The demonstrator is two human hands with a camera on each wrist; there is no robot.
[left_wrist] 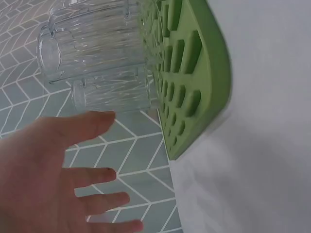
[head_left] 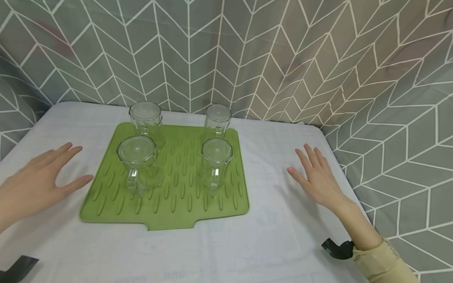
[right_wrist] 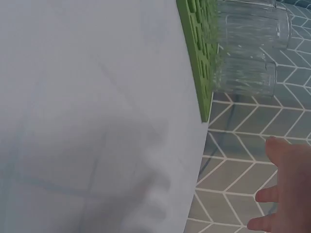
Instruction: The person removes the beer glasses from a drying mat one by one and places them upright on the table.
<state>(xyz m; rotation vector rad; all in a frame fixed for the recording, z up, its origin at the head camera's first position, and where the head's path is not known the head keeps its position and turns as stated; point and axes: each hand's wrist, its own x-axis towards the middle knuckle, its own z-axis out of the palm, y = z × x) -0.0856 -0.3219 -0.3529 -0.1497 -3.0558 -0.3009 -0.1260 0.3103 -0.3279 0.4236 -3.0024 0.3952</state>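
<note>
Several clear glass mugs stand on a green drying mat [head_left: 177, 214] with raised oval ridges. In the head view the front left mug [head_left: 137, 151] and front right mug [head_left: 216, 153] have handles toward me; behind them are the back left mug [head_left: 145, 113] and back right mug [head_left: 218, 115]. My left hand [head_left: 42, 179] hovers left of the mat, fingers spread and holding nothing, its thumb pointing toward the front left mug. Well to the right of the mat, my right hand [head_left: 318, 181] is also held out with straight, parted fingers and holds nothing.
A white cloth [head_left: 269, 236] covers the table beneath the mat. Behind it and along the right side hangs a grey curtain [head_left: 198, 51] with white chevron lines. Black straps [head_left: 337, 249] show near the wrists.
</note>
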